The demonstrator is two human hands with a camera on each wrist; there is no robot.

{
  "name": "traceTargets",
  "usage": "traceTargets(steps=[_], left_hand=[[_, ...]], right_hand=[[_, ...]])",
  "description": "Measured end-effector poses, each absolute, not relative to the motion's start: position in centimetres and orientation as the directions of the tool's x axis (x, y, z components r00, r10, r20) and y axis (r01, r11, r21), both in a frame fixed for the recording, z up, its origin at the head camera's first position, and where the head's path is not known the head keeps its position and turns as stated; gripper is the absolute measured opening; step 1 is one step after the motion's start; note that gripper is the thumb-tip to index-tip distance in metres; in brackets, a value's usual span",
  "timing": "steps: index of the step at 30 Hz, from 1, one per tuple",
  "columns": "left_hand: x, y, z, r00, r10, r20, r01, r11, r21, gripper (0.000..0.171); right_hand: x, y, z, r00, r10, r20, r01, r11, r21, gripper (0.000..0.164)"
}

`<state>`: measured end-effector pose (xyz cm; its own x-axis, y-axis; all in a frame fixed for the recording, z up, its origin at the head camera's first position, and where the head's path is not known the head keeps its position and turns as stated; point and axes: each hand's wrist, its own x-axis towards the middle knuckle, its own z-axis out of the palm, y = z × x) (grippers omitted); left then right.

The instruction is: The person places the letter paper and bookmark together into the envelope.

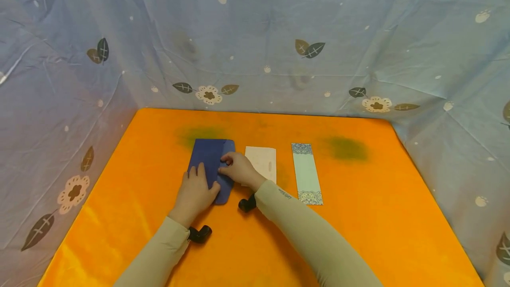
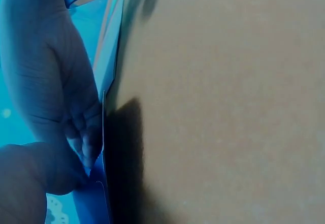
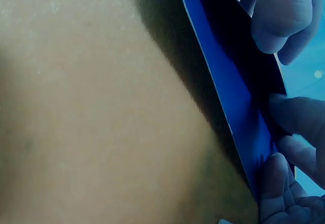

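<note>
A dark blue envelope point(image 1: 208, 152) lies on the orange table, its lighter flap point(image 1: 228, 146) along the right side. My left hand point(image 1: 194, 195) rests on its lower part, fingers spread forward and thumb out toward the flap. From the right, my right hand point(image 1: 242, 171) reaches in and pinches the flap edge between thumb and forefinger. Close up in the right wrist view, the blue envelope point(image 3: 238, 112) stands partly raised, with fingertips at its edge. The left wrist view shows only a dark strip of the envelope point(image 2: 91, 203) beside the hands.
A white card point(image 1: 263, 160) lies right of the envelope, partly behind the right hand. Farther right is a pale green strip point(image 1: 307, 172) with patterned ends. Black wrist-worn devices point(image 1: 200, 234) hang below both wrists. Patterned grey-blue cloth point(image 1: 255, 48) walls the table's back and sides.
</note>
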<state>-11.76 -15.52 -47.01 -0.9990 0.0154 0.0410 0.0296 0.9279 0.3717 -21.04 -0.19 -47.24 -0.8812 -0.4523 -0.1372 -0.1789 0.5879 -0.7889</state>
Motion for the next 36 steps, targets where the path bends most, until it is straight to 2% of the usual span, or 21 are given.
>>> traceTargets(steps=[6,14,25,36], left_hand=[[-11.7,-15.4,-46.9,-1.0,-0.012,0.025,-0.004,0.956,0.295,0.088],[-11.7,-15.3,-46.3,-0.994,-0.082,-0.073,-0.096,0.972,0.213,0.1],[-11.5,-15.3,-46.0,-0.993,-0.101,-0.063,-0.112,0.973,0.2,0.098],[-11.4,-15.3,-46.1,-0.99,-0.113,-0.081,-0.127,0.971,0.204,0.095]], right_hand=[[-21.0,-0.1,-46.9,-0.874,-0.468,-0.132,-0.198,0.59,-0.782,0.049],[-21.2,-0.2,-46.9,-0.871,-0.468,-0.15,-0.182,0.591,-0.786,0.069],[-21.3,0.1,-47.3,-0.877,-0.458,-0.149,-0.19,0.612,-0.767,0.07],[-21.1,3.2,-46.1,-0.862,-0.499,-0.087,-0.225,0.531,-0.817,0.069]])
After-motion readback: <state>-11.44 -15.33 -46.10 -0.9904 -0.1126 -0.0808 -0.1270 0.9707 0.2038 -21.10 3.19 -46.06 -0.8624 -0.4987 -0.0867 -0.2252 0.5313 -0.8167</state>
